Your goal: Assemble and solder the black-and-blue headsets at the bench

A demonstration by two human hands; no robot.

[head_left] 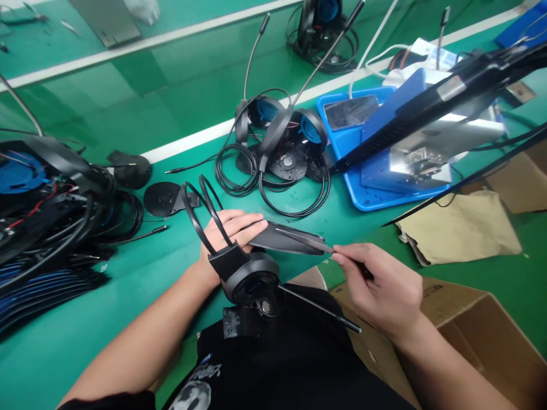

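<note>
Now the left hand (231, 233) grips a black plastic headset (252, 279), while the right hand (380, 285) pinches a thin dark metal stick (303, 242) tightly.

Green desk (85, 353) w/ 2 boom-mic headsets (282, 136) + coiled cables, blue plastic tray (356, 196) beside them, heap of part-wired headsets (38, 228) at L, round black plate (164, 199), kraft paper (459, 228), cardboard box (478, 324) at R.

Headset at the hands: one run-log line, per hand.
left hand: grips black headset, fingers on flat black plate | right hand: pinches thin rod
</note>
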